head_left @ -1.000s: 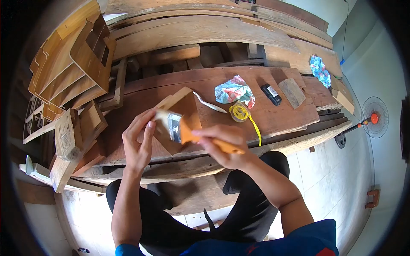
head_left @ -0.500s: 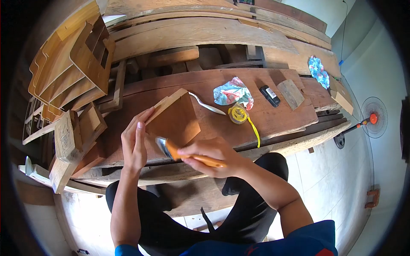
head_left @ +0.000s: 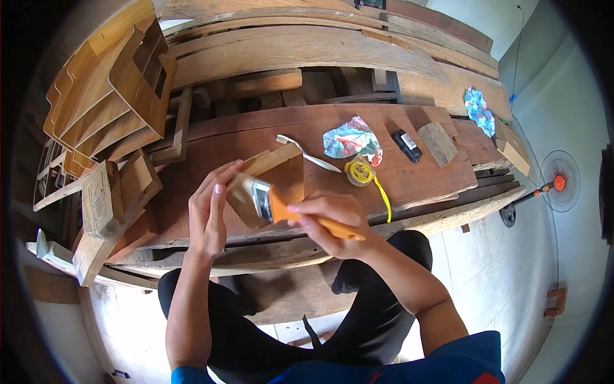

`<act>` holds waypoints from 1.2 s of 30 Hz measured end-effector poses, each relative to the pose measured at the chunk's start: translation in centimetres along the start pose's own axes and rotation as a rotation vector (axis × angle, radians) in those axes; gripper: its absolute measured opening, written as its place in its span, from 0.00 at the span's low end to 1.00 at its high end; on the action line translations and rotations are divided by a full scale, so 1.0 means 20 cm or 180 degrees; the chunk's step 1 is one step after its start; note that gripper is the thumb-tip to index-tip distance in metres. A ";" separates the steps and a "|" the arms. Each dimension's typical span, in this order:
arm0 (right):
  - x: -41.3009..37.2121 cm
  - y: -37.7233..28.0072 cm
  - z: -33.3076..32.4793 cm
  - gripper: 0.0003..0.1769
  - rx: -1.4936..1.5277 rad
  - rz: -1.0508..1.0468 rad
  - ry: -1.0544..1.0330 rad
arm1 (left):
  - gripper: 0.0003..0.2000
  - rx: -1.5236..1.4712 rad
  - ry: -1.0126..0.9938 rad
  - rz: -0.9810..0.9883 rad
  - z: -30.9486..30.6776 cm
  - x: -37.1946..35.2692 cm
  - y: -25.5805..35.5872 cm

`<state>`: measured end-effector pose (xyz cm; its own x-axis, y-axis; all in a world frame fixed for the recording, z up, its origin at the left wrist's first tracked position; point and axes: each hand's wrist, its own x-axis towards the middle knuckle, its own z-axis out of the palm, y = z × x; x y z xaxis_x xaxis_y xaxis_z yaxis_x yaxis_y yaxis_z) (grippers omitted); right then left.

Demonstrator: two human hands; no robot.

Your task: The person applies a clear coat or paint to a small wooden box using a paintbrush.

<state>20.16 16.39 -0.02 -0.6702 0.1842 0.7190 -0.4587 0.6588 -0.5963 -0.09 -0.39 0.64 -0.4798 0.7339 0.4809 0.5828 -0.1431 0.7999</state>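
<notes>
From my remote feed I saw the right hand (head_left: 336, 221) wrapped round an orange-handled flat paintbrush (head_left: 281, 208), which had swung back up over the brown box-shaped wooden piece (head_left: 291, 182) after dipping towards its near edge. I judged that another pass in repeated brushing; blur hid whether the bristles touched. The left hand (head_left: 211, 208) lay against the piece's left end, fingers nearly straight, thumb parted; I couldn't tell how tightly it gripped. The piece sat tilted between both hands, over the long reddish-brown plank (head_left: 428, 185). Beyond it, the slim white toothbrush (head_left: 320, 161) had its head uncovered.
</notes>
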 end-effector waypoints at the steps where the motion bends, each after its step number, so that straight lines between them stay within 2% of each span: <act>1: 0.00 -0.02 0.01 0.14 0.0010 0.0084 0.0205 | 0.26 0.0037 0.0016 0.0003 0.00 0.00 0.00; 5: -0.01 -0.02 0.04 0.15 -0.0250 -0.0154 -0.0575 | 0.25 0.0086 0.0019 0.0008 0.00 0.02 0.01; 8: -0.01 0.01 0.00 0.16 -0.0193 -0.0093 -0.0576 | 0.23 0.0113 0.0005 -0.0011 0.01 0.02 0.02; 12: 0.01 -0.01 -0.01 0.16 -0.0310 -0.0276 0.0226 | 0.21 0.0103 0.0019 -0.0106 0.01 0.00 -0.03; 14: 0.00 -0.03 0.04 0.15 -0.0429 -0.0172 -0.0286 | 0.21 0.0079 0.0093 -0.0089 0.02 0.01 -0.01; 16: -0.03 0.00 0.08 0.15 -0.0700 -0.0343 -0.0641 | 0.21 0.0100 0.0099 -0.0082 0.02 0.02 0.00; 19: -0.02 0.02 0.03 0.15 -0.0486 -0.0320 -0.0359 | 0.21 0.0140 0.0059 -0.0101 0.01 0.01 -0.01; 22: 0.01 0.00 0.03 0.16 -0.0500 -0.0363 0.0324 | 0.21 0.0133 0.0049 -0.0091 0.01 0.01 -0.02; 26: -0.05 0.04 0.07 0.17 -0.0711 -0.0433 -0.0744 | 0.22 0.0178 0.0104 -0.0086 0.01 0.03 -0.01; 27: -0.05 0.03 0.05 0.18 -0.0852 -0.0438 -0.0836 | 0.23 0.0181 0.0124 -0.0119 0.01 0.02 -0.02; 30: 0.00 0.01 0.02 0.18 -0.0578 -0.0496 -0.0192 | 0.23 0.0164 0.0061 -0.0099 0.00 0.02 -0.02; 31: 0.03 -0.01 0.04 0.18 -0.0596 -0.0565 0.0311 | 0.23 0.0187 0.0068 -0.0105 0.00 0.01 -0.02; 34: -0.01 0.00 0.05 0.17 -0.0684 -0.0399 -0.0331 | 0.23 0.0198 0.0093 -0.0108 0.01 0.02 -0.01; 36: -0.03 0.01 0.07 0.16 -0.0624 -0.0370 -0.0535 | 0.23 0.0151 0.0149 -0.0147 0.01 0.02 -0.02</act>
<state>19.64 15.40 -1.21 -0.7145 -0.0138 0.6995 -0.4276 0.8000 -0.4210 -0.52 0.10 0.43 -0.5363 0.7070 0.4610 0.5893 -0.0774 0.8042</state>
